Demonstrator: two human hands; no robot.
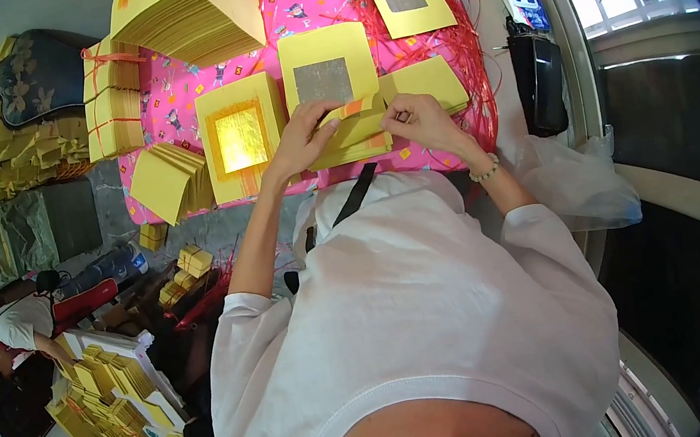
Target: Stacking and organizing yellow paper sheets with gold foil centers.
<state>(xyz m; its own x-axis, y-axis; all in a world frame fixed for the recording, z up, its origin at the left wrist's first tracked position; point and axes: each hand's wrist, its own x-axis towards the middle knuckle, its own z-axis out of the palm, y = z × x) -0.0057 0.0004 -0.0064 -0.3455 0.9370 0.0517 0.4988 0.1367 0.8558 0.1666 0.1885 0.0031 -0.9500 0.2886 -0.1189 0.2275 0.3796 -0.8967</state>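
I'd keep those edges even — light, level pressure. The left hand (306, 138) pinches the folded joss paper (349, 136) between thumb and fingers; the right hand (424, 121) curls at its right end, its grip unclear. It lies at the pink cloth's (166, 81) near edge — plain yellow, orange-marked, layered.

Paper-goods workshop, tied yellow paper stacks (107, 96), co-worker (25, 323)

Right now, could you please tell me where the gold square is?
In the head view, the gold square is left of the left hand, on yellow paper resting on the pink cloth.
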